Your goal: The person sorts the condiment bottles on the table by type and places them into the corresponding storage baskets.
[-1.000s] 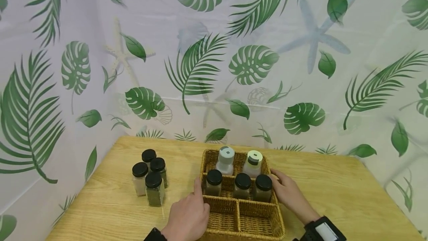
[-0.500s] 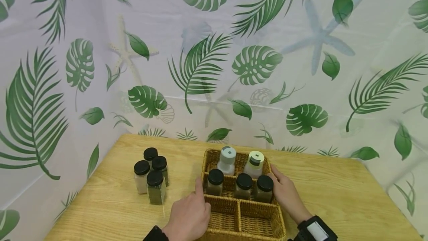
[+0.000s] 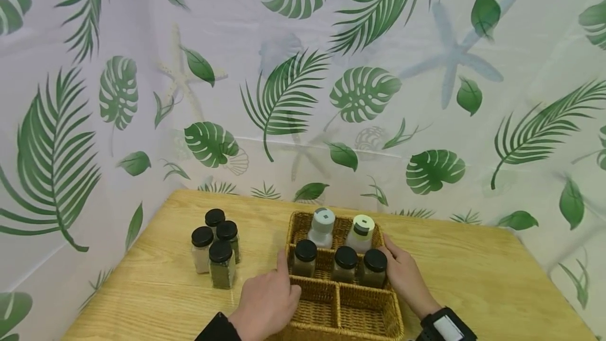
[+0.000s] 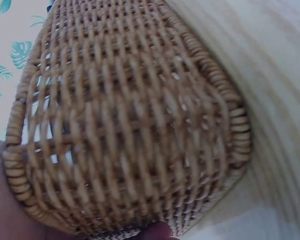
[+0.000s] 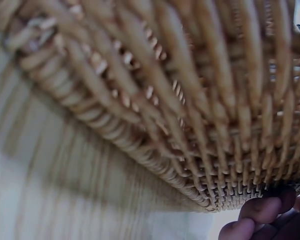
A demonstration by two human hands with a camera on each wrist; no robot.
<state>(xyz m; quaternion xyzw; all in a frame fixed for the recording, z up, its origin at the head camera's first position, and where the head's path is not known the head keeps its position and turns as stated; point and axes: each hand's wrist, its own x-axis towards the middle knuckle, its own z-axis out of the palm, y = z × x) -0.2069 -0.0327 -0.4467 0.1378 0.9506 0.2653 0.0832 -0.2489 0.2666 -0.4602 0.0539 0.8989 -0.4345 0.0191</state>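
Observation:
A woven wicker basket [image 3: 336,307] with several compartments sits on the table between both hands. My left hand [image 3: 266,304] grips its left side, the index finger along the outer wall and the thumb over the rim. In the left wrist view, a fingertip [image 4: 157,231] touches the weave. My right hand [image 3: 408,278] holds the opposite side near the black-capped jars; its fingers [image 5: 262,210] meet the wicker in the right wrist view. Two white bottles [image 3: 321,230] stand in the back section. Three black-capped jars [image 3: 345,264] fill the middle row. Both front compartments hold nothing.
Several black-capped spice jars [image 3: 221,264] stand grouped on the wooden table [image 3: 473,272], left of the basket. Behind the table hangs a leaf-patterned cloth [image 3: 293,162].
The head view has shifted slightly. My right wrist has drawn a little to the left, closer to the basket. Basket, bottles and jars keep their places, and both hands stay on the basket.

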